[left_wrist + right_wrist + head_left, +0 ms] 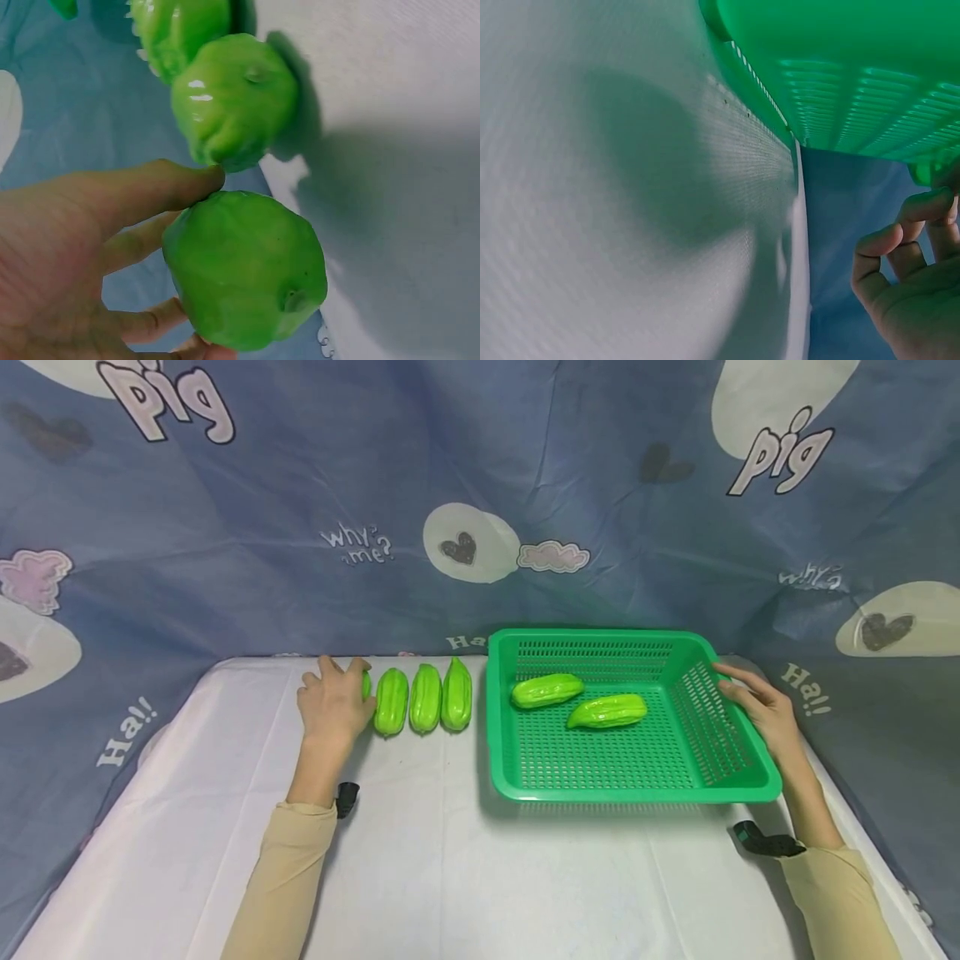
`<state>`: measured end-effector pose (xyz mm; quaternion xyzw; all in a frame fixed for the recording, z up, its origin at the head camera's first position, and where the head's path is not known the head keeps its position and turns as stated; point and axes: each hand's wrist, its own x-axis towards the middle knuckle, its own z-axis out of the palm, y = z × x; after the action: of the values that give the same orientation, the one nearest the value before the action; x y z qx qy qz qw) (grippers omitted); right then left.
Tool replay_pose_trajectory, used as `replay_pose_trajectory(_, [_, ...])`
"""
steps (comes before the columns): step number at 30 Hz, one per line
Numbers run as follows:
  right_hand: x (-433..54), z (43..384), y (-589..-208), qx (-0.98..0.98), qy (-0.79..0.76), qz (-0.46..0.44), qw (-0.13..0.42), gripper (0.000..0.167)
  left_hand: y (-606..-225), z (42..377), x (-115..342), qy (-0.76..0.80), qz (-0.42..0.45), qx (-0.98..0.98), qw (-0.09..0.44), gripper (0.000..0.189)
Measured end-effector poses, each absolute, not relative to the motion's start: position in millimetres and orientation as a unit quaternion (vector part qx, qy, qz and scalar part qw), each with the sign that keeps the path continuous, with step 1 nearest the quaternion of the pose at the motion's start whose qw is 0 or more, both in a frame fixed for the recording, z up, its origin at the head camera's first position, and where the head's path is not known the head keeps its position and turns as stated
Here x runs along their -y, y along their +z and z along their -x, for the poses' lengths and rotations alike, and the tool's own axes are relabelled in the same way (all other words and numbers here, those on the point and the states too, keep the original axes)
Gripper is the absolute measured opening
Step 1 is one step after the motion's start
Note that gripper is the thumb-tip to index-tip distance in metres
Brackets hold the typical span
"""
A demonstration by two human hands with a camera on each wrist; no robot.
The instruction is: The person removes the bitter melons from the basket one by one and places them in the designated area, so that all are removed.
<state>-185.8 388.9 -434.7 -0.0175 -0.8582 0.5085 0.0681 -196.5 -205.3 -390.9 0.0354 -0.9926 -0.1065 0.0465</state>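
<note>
At the left end of a row of bitter melons, my left hand (332,702) grips one bitter melon (244,270), with the thumb on one side and fingers round the other. Most of that melon is hidden behind the hand in the head view. Three more glossy, ridged bitter melons (426,698) stand side by side just to its right. My right hand (772,718) holds the right rim of a green plastic basket (637,795). Inside the basket, toward its left and middle, lie two bitter melons (547,691).
A white cloth (405,877) covers the table. Behind it hangs a blue printed curtain (285,593), close to the table's back edge and the basket's far side. A dark wrist camera (347,799) is on the left wrist, another (765,842) on the right.
</note>
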Motion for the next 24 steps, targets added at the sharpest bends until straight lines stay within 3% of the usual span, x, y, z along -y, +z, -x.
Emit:
replay_pose_trajectory(15, [-388,187,-437,0.844,0.531,0.007,0.073,0.046,-406,204,208,-0.116,-0.053,0.992,-0.019,0.052])
replay_pose_trajectory(24, [-387,185,-434,0.783,0.620,0.007,0.052,0.040,-405,205,205,-0.123,-0.044,0.991,-0.022,0.050])
